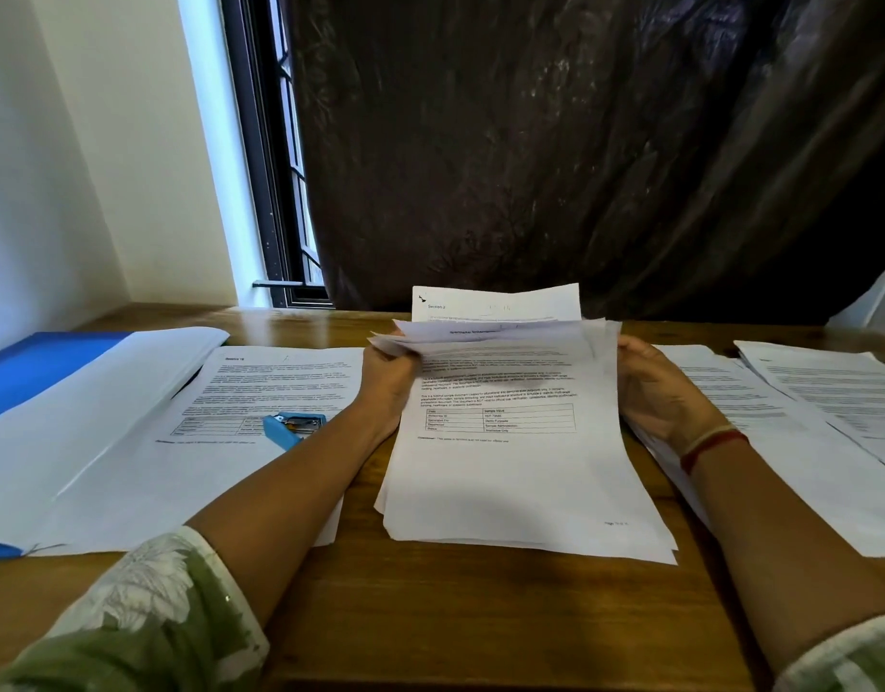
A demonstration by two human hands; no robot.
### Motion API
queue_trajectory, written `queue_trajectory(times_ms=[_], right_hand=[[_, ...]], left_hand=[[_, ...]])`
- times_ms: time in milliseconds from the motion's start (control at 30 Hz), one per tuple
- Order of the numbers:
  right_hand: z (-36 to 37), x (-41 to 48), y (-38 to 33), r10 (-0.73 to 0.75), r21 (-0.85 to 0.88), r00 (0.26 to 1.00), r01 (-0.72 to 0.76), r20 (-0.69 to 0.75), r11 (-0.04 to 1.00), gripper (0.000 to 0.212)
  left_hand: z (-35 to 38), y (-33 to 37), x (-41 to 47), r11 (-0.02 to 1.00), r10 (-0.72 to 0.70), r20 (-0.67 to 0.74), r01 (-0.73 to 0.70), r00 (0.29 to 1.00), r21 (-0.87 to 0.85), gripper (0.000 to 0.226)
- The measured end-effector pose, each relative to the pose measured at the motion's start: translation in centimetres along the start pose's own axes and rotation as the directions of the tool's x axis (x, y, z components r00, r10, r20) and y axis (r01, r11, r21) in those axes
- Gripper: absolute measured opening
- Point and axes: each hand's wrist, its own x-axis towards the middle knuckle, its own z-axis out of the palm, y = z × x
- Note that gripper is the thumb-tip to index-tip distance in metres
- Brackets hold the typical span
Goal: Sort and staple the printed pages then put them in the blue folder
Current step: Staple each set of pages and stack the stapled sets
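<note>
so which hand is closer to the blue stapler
Left. The left hand grips the stack of printed white pages at its left edge, just right of the small blue plastic stapler; the right hand holds the stack's far edge.

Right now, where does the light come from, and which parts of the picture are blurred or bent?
Head view: daylight enters by the window at upper left; the sheets lifted by the left hand are blurred; the wide lens bows the window frame; the dark curtain shows faint sheen.
</note>
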Motion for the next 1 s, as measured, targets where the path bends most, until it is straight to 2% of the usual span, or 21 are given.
queue_trajectory(times_ms=[100, 167, 300, 400, 500, 567, 700, 933, 1000], right_hand=[[-0.1, 0.2, -0.3, 0.052, 0.113, 0.998, -0.053, 0.020, 0.992, 0.064], [0.1, 0.6, -0.3, 0.085, 0.142, 0.995, -0.076, -0.059, 0.987, 0.063], [0.6, 1.2, 0.1, -0.027, -0.078, 0.959, 0.005, -0.281, 0.997, 0.019], [0.7, 1.1, 0.1, -0.058, -0.093, 0.932, 0.026, -0.358, 0.995, 0.033], [0.9, 1.1, -0.4, -0.067, -0.061, 0.945, 0.050, -0.320, 0.997, 0.028], [0.8, 1.1, -0.8, -0.068, -0.044, 0.958, 0.058, -0.280, 0.997, 0.017], [0.8, 0.9, -1.4, -0.111, -0.015, 0.982, 0.110, -0.150, 0.994, 0.010], [0.6, 0.9, -0.6, -0.087, 0.008, 0.996, 0.087, -0.003, 0.996, 0.052], [0.6, 0.9, -0.7, -0.069, 0.036, 0.998, 0.069, 0.009, 0.997, 0.046]], left_hand=[[-0.1, 0.0, -0.2, 0.999, -0.041, -0.010, 0.042, 0.999, 0.019, 0.021], [0.0, 0.3, -0.4, 0.999, -0.039, -0.009, 0.039, 0.999, 0.025, 0.021], [-0.1, 0.3, -0.4, 0.998, -0.064, -0.001, 0.064, 0.998, 0.012, 0.018], [0.1, 0.4, -0.6, 0.997, -0.081, 0.014, 0.081, 0.997, -0.014, 0.017], [0.0, 0.2, -0.5, 0.995, -0.088, 0.011, 0.088, 0.996, -0.046, 0.023], [-0.1, 0.1, -0.4, 0.996, -0.080, 0.000, 0.080, 0.997, -0.044, 0.027], [-0.1, 0.0, -0.1, 0.999, -0.052, -0.081, 0.052, 0.995, 0.003, 0.015], [-0.2, 0.0, 0.3, 0.995, -0.084, -0.130, 0.090, 0.988, 0.046, 0.015], [-0.3, -0.2, 0.4, 0.997, -0.073, -0.099, 0.075, 0.992, 0.016, 0.017]])
